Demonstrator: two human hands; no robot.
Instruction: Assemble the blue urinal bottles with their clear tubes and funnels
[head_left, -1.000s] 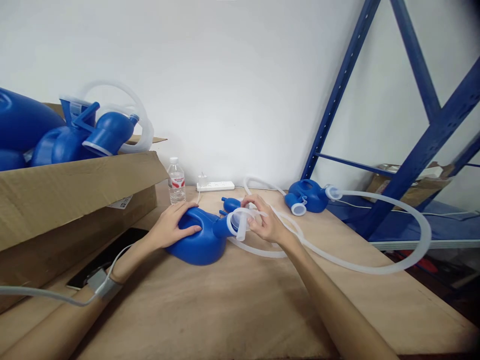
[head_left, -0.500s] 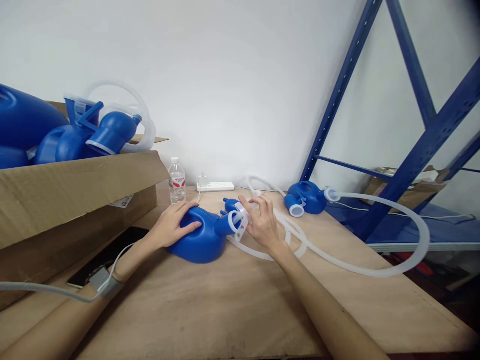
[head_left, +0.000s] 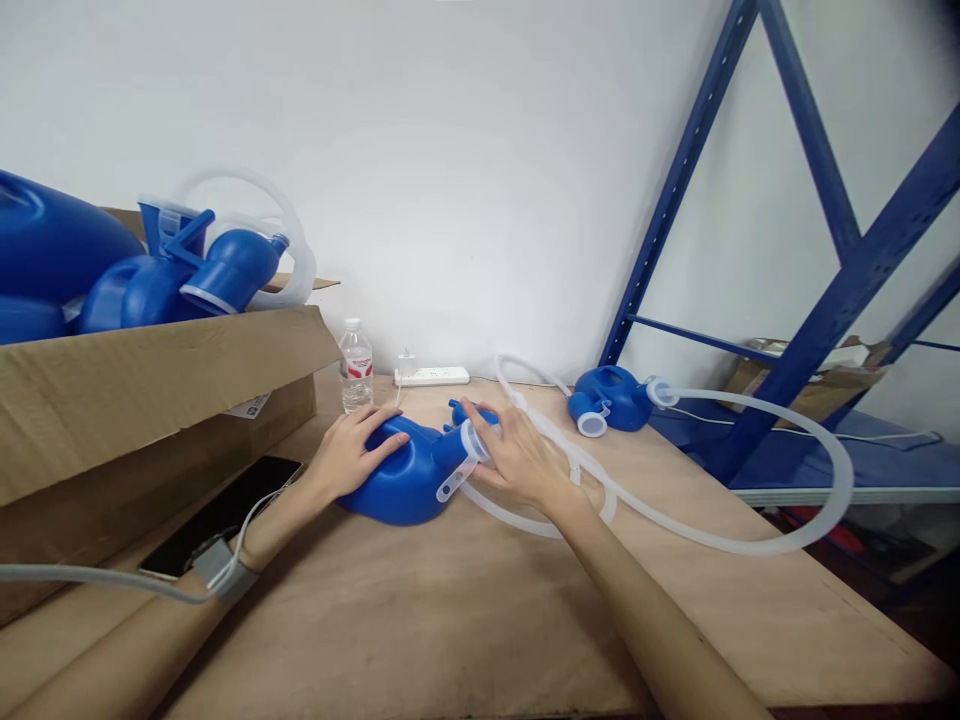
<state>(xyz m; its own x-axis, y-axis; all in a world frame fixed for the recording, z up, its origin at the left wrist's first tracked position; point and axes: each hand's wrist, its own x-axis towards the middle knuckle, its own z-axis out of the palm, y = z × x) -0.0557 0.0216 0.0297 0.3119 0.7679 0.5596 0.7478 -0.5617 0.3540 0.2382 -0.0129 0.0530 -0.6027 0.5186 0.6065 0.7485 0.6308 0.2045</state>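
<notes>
A blue plastic bottle (head_left: 405,490) lies on the wooden table, its neck pointing right. My left hand (head_left: 349,455) grips its handle, with the thumb over the top. At the mouth, my right hand (head_left: 517,455) holds a whitish cap (head_left: 474,440) against the neck. The cap's strap with holes (head_left: 454,482) hangs beside the neck. Behind the cap is a small blue part (head_left: 463,412), partly hidden. A clear tube (head_left: 517,520) curves across the table below my right hand.
An open cardboard box (head_left: 165,370) of blue bottles stands at left, near a black phone (head_left: 225,510). Farther back are a water bottle (head_left: 357,368) and a power strip (head_left: 431,376). Another blue bottle (head_left: 626,400) with tubing lies right, beside blue shelving (head_left: 810,330).
My right hand has brought the cap onto the bottle's mouth, where a gap showed before. The strap has swung down to the left. My left hand stays on the bottle.
</notes>
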